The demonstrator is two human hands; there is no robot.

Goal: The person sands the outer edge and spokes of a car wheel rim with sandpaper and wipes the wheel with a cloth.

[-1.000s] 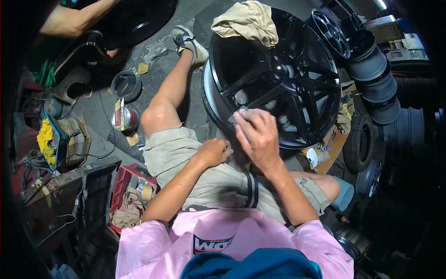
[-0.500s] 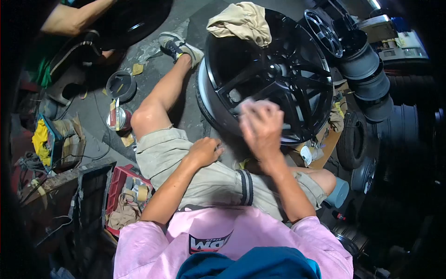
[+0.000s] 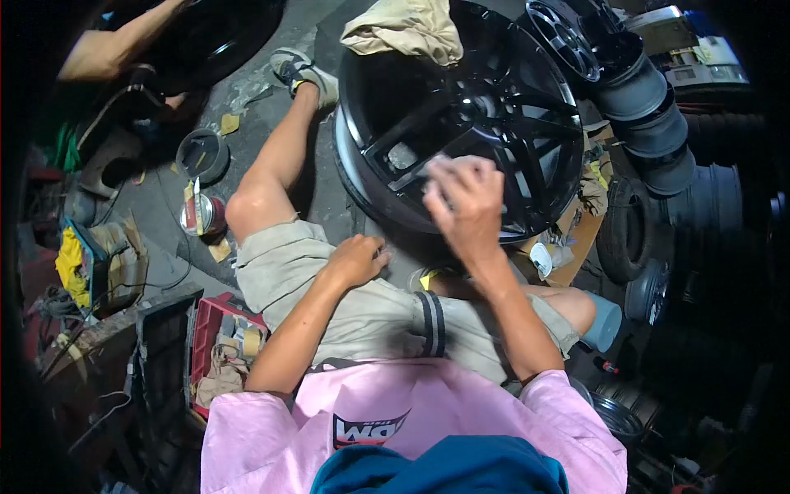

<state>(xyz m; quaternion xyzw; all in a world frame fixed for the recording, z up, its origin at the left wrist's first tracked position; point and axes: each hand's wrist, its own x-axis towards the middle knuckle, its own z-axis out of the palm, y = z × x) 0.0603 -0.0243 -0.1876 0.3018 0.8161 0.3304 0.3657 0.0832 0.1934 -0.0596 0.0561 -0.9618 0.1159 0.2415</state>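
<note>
A large glossy black alloy wheel [image 3: 461, 140] lies face up in front of me, its spokes reflecting light. Over its lower spokes is my right hand [image 3: 469, 198], fingers bent together and smeared by motion. Something small and pale may be at its fingertips, but I cannot make it out. My left hand [image 3: 359, 260] rests on my thigh with loosely bent fingers and holds nothing. A beige cloth [image 3: 403, 31] is draped across the wheel's far rim.
Left on the floor stand a dark bucket [image 3: 202, 156] and an open tin [image 3: 202, 216]. A red crate [image 3: 202, 350] with odds and ends sits by my left leg. Stacked rims [image 3: 634, 90] and a tyre [image 3: 625, 239] are at right. Another person's arm [image 3: 115, 49] shows at upper left.
The view has shifted slightly, so the wheel and cloth appear a little higher and further left. My right hand stays over the lower spokes, blurred; my left hand still rests on my thigh.
</note>
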